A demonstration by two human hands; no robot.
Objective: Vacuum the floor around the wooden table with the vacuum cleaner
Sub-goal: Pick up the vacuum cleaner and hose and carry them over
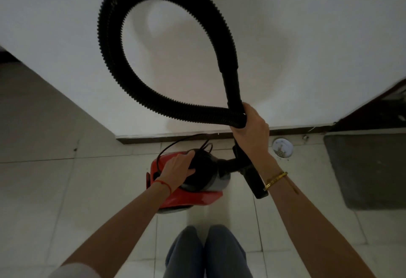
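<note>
A red and black vacuum cleaner sits on the pale tiled floor in front of a white wall. My left hand grips the black handle on top of its body. My right hand is raised and holds the black ribbed hose where its two ends cross, so the hose stands in a big loop against the wall. A black nozzle tube hangs down below my right hand beside the vacuum. A thin black power cord loops behind the body. No wooden table is in view.
A round floor drain lies near the skirting at the right. A grey mat lies at the right before a dark doorway. My knees in blue jeans are at the bottom. The wall corner juts out at the left.
</note>
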